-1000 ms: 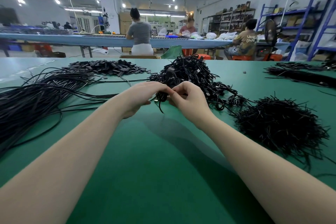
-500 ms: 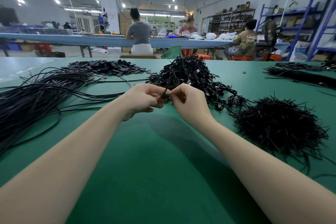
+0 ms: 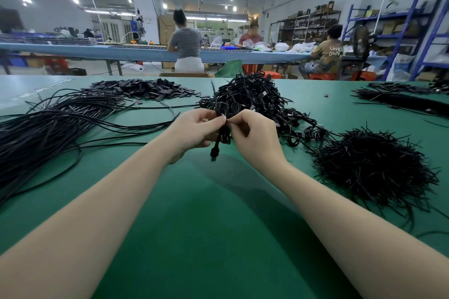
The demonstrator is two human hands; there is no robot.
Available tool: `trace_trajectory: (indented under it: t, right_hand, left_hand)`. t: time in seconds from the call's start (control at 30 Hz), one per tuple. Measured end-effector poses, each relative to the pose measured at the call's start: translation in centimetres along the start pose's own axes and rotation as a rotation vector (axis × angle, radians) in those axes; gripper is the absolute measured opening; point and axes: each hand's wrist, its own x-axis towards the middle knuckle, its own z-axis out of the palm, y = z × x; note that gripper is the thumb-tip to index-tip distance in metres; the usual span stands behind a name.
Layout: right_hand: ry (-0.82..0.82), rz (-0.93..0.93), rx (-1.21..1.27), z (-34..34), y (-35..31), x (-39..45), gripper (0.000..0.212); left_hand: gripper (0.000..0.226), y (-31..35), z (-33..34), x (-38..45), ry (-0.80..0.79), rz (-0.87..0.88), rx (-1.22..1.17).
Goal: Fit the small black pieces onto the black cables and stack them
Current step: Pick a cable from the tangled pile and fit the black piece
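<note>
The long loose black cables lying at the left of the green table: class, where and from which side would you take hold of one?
Probably near a free end, coming from the right. The long loose cables fan out there into separate strands, whereas further left they bunch and overlap.

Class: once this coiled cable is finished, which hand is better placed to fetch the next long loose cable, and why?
Probably the left hand: the long loose cables lie on its side of the green table, while the right hand sits nearer the short ties.
</note>
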Motion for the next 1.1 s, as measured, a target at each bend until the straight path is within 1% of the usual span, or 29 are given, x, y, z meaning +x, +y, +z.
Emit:
trace_trajectory:
  t: [0.07, 0.1, 0.13, 0.2, 0.23, 0.33, 0.4, 0.5, 0.53, 0.6, 0.63, 0.67, 0.7, 0.73, 0.8, 0.9, 0.97, 1.0, 1.03, 1.07, 1.1]
  right_hand:
    - [-0.018, -0.065, -0.032, 0.0, 0.0, -0.2, 0.007]
    - [-0.025, -0.104, -0.051, 0.1, -0.1, -0.3, 0.008]
    - [-0.026, -0.134, -0.066, 0.1, -0.2, -0.4, 0.008]
    - [-0.02, -0.16, -0.081, 0.1, -0.2, -0.5, 0.008]
    - [-0.016, -0.162, -0.08, 0.1, -0.2, -0.5, 0.008]
    - [-0.001, -0.122, -0.055, 0.1, 0.0, -0.5, 0.009]
    - [0.007, -0.113, -0.051, 0.0, 0.3, -0.4, 0.008]
    - [0.012, -0.081, -0.031, -0.1, 0.6, -0.3, 0.01]
    - [0.016, -0.085, -0.032, -0.1, 0.6, -0.3, 0.01]
    - [0.029, -0.106, -0.039, 0.0, 0.4, -0.4, 0.009]
    - [0.039, -0.119, -0.042, 0.1, 0.3, -0.4, 0.008]
    - [0.047, -0.13, -0.046, 0.2, 0.1, -0.4, 0.008]
    - [0.052, -0.137, -0.051, 0.2, 0.0, -0.3, 0.008]
    - [0.054, -0.142, -0.053, 0.2, -0.1, -0.3, 0.008]
    - [0.048, -0.16, -0.061, 0.1, 0.0, -0.3, 0.009]
    - [0.014, -0.219, -0.102, -0.2, -0.1, -0.6, 0.009]
    - [-0.006, -0.295, -0.137, -0.3, -0.4, -0.8, 0.011]
    - [-0.006, -0.345, -0.167, -0.3, -0.6, -0.7, 0.015]
    - [-0.008, -0.404, -0.2, -0.4, -0.7, -0.7, 0.02]
    - [-0.012, -0.476, -0.236, -0.5, -0.8, -0.7, 0.023]
    - [-0.01, -0.537, -0.266, -0.5, -0.8, -0.7, 0.022]
  left_hand:
    - [0.029, 0.5, 0.5, 0.0, 0.041, -0.085, -0.2]
    - [0.029, 0.6, 0.5, 0.0, 0.063, -0.116, -0.256]
    - [0.026, 0.7, 0.5, -0.1, 0.073, -0.133, -0.269]
    - [0.012, 0.9, 0.4, -0.3, 0.04, -0.135, -0.236]
    - [0.012, 0.9, 0.3, -0.4, 0.015, -0.129, -0.228]
    - [0.034, 1.0, 0.1, -0.5, -0.031, -0.123, -0.261]
    - [0.039, 0.9, -0.1, -0.5, -0.079, -0.1, -0.199]
    - [0.035, 0.2, 0.0, -0.3, -0.108, -0.023, -0.087]
    - [0.029, 0.1, 0.1, -0.3, -0.072, 0.006, -0.061]
    - [0.006, -0.1, 0.1, -0.2, 0.037, 0.066, 0.076]
    - [0.013, -0.1, 0.2, -0.1, 0.069, 0.079, 0.144]
    - [0.023, -0.2, 0.3, -0.1, 0.079, 0.059, 0.149]
    - [0.029, -0.1, 0.4, -0.1, 0.064, 0.023, 0.089]
    - [0.03, 0.0, 0.6, -0.2, 0.041, -0.018, -0.003]
    - [0.024, 0.4, 1.1, -0.3, 0.004, -0.091, -0.125]
    - [0.012, 0.5, 1.5, -0.1, 0.002, -0.183, -0.3]
    - [0.01, 0.9, 1.1, -0.3, -0.018, -0.321, -0.397]
    - [0.016, 1.1, 0.8, -0.6, -0.072, -0.43, -0.474]
    - [0.029, 1.1, 0.4, -0.6, -0.132, -0.531, -0.577]
    - [0.04, 1.2, 0.1, -0.7, -0.187, -0.586, -0.684]
    - [0.046, 1.0, -0.1, -0.6, -0.209, -0.595, -0.745]
